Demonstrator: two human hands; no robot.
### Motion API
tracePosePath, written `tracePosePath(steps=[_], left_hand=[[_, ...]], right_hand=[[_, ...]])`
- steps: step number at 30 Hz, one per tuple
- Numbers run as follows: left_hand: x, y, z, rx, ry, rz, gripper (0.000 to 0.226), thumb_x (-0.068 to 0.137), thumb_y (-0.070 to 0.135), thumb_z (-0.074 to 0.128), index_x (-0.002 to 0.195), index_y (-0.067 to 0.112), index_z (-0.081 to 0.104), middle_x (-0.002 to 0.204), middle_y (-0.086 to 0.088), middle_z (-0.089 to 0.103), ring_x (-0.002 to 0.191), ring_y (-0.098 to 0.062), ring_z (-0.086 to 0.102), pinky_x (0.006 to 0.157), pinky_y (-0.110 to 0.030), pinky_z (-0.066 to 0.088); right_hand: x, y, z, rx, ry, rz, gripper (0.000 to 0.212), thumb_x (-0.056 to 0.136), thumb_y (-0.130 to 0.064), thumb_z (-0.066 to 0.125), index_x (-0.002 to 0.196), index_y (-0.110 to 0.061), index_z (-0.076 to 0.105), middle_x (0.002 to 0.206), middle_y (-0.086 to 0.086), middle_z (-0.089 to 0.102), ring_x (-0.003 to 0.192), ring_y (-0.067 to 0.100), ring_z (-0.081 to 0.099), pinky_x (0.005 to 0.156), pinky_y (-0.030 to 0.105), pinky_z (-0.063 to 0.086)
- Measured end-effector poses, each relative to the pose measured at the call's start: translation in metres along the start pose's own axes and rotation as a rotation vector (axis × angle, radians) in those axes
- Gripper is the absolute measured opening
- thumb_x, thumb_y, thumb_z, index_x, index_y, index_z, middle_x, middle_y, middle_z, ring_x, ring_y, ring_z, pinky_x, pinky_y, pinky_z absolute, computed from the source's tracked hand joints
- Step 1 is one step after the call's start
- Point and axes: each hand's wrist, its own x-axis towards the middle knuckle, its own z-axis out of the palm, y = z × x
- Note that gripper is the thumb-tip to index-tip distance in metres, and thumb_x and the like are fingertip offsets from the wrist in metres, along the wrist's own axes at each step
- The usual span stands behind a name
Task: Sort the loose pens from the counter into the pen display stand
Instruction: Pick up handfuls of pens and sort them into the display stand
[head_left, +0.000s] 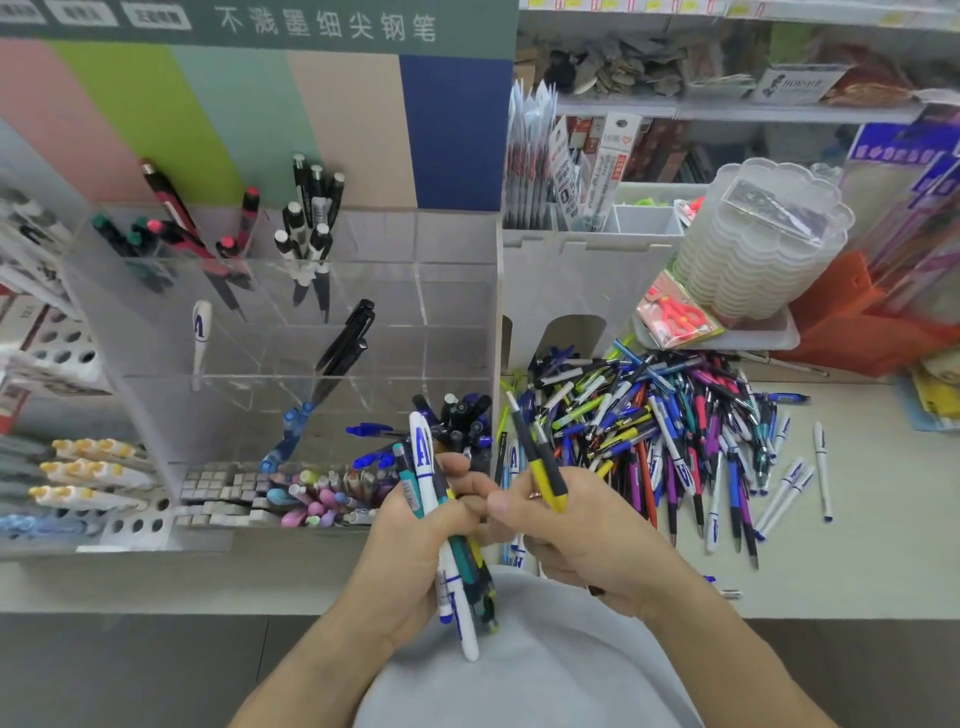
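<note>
Standing at the left of the frame, the clear acrylic stand (291, 322) rises in stepped tiers of square cells with hard, glossy walls. Its upper cells hold red and black pens tip-down, a white pen (200, 332) leans in a middle cell, and most other cells look bare.

At lower centre the left hand (410, 540) has its fingers curled round a bundle (452, 551) of several pens, white, teal and dark, fanned out above and below the fist. Just beside it, the right hand (576, 535) pinches a yellow pen (543, 467) with a black grip between thumb and fingers, holding it upright with a second slim dark pen alongside.

To the right of centre lies the pile (660, 415) of loose pens, heaped on the pale, matte counter (857, 545), with a few white strays (789, 488) well apart at its edge.

These pens should be light, stiff and smooth: slim plastic barrels, some with rubbery grips. A bundle likely slips or splays if the grip loosens, so each is best taken near mid-barrel or on the grip section and dropped tip-first into a cell. Tangled clips in the heap may drag neighbours along.
</note>
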Motion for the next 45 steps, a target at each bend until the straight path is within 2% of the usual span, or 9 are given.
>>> tracePosePath(steps=[7,14,23,26,30,33,39,42,45], left_hand=[[-0.003,0.001,-0.004,-0.189,-0.113,0.009,0.069,0.063,-0.018,0.057,0.130,-0.002,0.051,0.123,-0.024,0.068,0.113,-0.039,0.067,0.088,-0.042,0.059],[-0.006,-0.003,-0.003,-0.233,-0.204,-0.015,0.068,0.071,-0.014,0.047,0.137,0.002,0.050,0.132,-0.023,0.063,0.123,-0.039,0.061,0.099,-0.047,0.052],[-0.006,-0.001,-0.003,-0.198,-0.184,0.005,0.078,0.057,-0.013,0.053,0.132,0.006,0.055,0.117,-0.025,0.069,0.101,-0.042,0.070,0.079,-0.054,0.060],[-0.006,-0.001,-0.003,-0.147,-0.169,0.029,0.071,0.062,-0.013,0.051,0.131,0.006,0.056,0.113,-0.023,0.070,0.098,-0.041,0.070,0.077,-0.053,0.060],[-0.006,0.000,-0.006,-0.105,-0.191,0.034,0.062,0.075,-0.007,0.056,0.135,0.011,0.053,0.122,-0.022,0.068,0.109,-0.041,0.068,0.065,-0.043,0.060],[-0.005,0.006,-0.010,-0.054,-0.191,0.076,0.053,0.082,-0.005,0.061,0.133,0.008,0.052,0.123,-0.021,0.069,0.113,-0.038,0.067,0.077,-0.041,0.062],[-0.003,0.022,-0.021,0.373,-0.073,0.256,0.023,0.099,0.001,0.051,0.121,0.006,0.054,0.106,-0.012,0.075,0.083,-0.031,0.074,0.059,-0.035,0.060],[-0.004,0.027,-0.020,0.493,-0.068,0.315,0.023,0.096,0.015,0.054,0.119,0.014,0.058,0.081,-0.009,0.075,0.051,-0.020,0.060,0.046,-0.029,0.046],[-0.004,0.030,-0.021,0.561,-0.075,0.304,0.031,0.089,0.028,0.058,0.118,0.019,0.057,0.059,-0.007,0.067,0.039,-0.010,0.050,0.042,-0.023,0.041]], right_hand=[[0.007,0.005,-0.005,-0.387,0.146,-0.197,0.009,0.082,-0.025,0.083,0.089,-0.023,0.078,0.083,-0.006,0.073,0.080,0.004,0.067,0.075,0.016,0.051],[0.006,0.005,0.004,-0.607,0.176,-0.262,0.017,0.079,-0.036,0.086,0.082,-0.030,0.070,0.083,-0.012,0.070,0.075,0.004,0.064,0.067,0.016,0.052],[-0.006,-0.001,0.004,-0.197,-0.272,0.042,0.026,0.101,-0.021,0.062,0.076,-0.022,0.055,0.054,-0.003,0.038,0.042,0.011,0.033,0.043,0.023,0.027],[-0.005,0.000,0.005,-0.211,-0.295,-0.008,0.023,0.099,-0.015,0.064,0.078,-0.019,0.057,0.052,-0.015,0.048,0.042,0.000,0.045,0.045,0.010,0.034],[0.002,0.005,0.000,-0.135,-0.312,0.062,0.025,0.101,-0.017,0.060,0.076,-0.019,0.059,0.068,0.002,0.054,0.046,0.010,0.035,0.043,0.020,0.025],[0.002,0.003,-0.004,-0.157,-0.263,0.082,0.026,0.102,-0.024,0.056,0.076,-0.018,0.058,0.072,-0.001,0.058,0.058,0.012,0.045,0.052,0.022,0.035],[-0.004,0.000,-0.008,-0.262,-0.283,0.005,0.035,0.107,-0.035,0.048,0.080,-0.019,0.063,0.083,0.004,0.065,0.077,0.018,0.058,0.079,0.027,0.048],[-0.003,-0.001,-0.005,-0.016,-0.418,0.053,0.022,0.107,-0.027,0.050,0.091,-0.014,0.060,0.075,0.012,0.060,0.059,0.024,0.061,0.059,0.030,0.053],[0.005,0.000,-0.004,0.025,-0.441,0.138,0.025,0.105,-0.021,0.055,0.080,-0.021,0.056,0.061,0.002,0.034,0.042,0.011,0.036,0.040,0.021,0.030]])
